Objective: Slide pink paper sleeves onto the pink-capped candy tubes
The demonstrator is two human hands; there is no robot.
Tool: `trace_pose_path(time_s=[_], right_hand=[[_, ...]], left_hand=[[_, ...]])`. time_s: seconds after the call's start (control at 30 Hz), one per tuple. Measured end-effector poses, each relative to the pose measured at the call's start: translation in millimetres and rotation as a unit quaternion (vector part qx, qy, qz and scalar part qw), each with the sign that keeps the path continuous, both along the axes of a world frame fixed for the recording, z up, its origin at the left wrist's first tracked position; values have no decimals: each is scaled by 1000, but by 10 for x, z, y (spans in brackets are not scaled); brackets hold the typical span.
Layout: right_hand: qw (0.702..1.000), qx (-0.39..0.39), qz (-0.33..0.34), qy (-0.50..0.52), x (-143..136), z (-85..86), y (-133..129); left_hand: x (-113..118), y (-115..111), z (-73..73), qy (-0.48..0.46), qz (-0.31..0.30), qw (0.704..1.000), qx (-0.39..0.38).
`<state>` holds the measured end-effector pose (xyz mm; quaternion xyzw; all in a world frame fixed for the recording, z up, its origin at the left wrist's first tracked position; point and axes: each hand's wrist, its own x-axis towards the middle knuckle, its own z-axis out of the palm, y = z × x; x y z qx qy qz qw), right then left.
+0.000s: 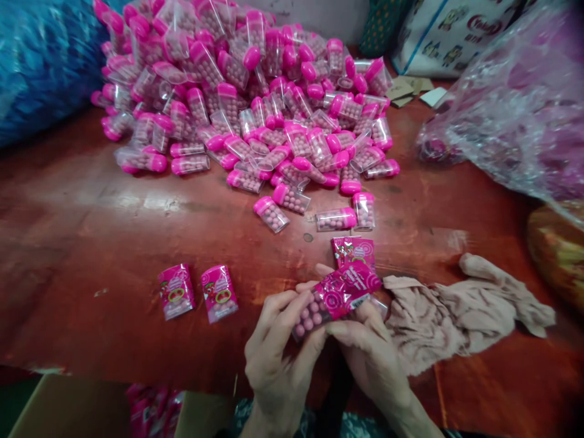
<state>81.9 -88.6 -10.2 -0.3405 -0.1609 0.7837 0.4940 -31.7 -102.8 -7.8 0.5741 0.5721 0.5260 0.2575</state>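
My left hand (274, 356) grips a small clear candy container (309, 317) by its bottom end, where pink candy balls show through. A magenta printed sleeve (349, 287) covers the container's other end. My right hand (371, 350) holds it at the sleeved end, thumb and fingers closed. Beside the right fingers a clear plastic edge (379, 307) sticks out; what it belongs to is partly hidden. Just beyond the hands lies a stack of flat printed sleeves (358, 250). Two sleeved containers stand to the left, one (176, 292) beside the other (219, 294).
A large heap of pink-capped candy containers (274, 109) fills the back of the table (114, 243). A crumpled beige cloth (451, 310) lies right of my hands. A blue bag (45, 67) sits back left, a clear plastic bag (511, 115) at right. A cardboard box (82, 404) is below the front edge.
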Motion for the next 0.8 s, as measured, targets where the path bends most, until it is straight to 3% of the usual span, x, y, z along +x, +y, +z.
trace_pose_path(time_s=[0.2, 0.53, 0.8], right_hand=[[999, 13, -16, -37, 9, -9, 4], [998, 7, 1, -66, -3, -1, 6], [993, 24, -26, -113, -28, -31, 11]], left_hand=[[4, 10, -24, -50, -17, 998, -27], [5, 32, -36, -69, -6, 997, -46], [-23, 50, -49, -79, -4, 994, -74]])
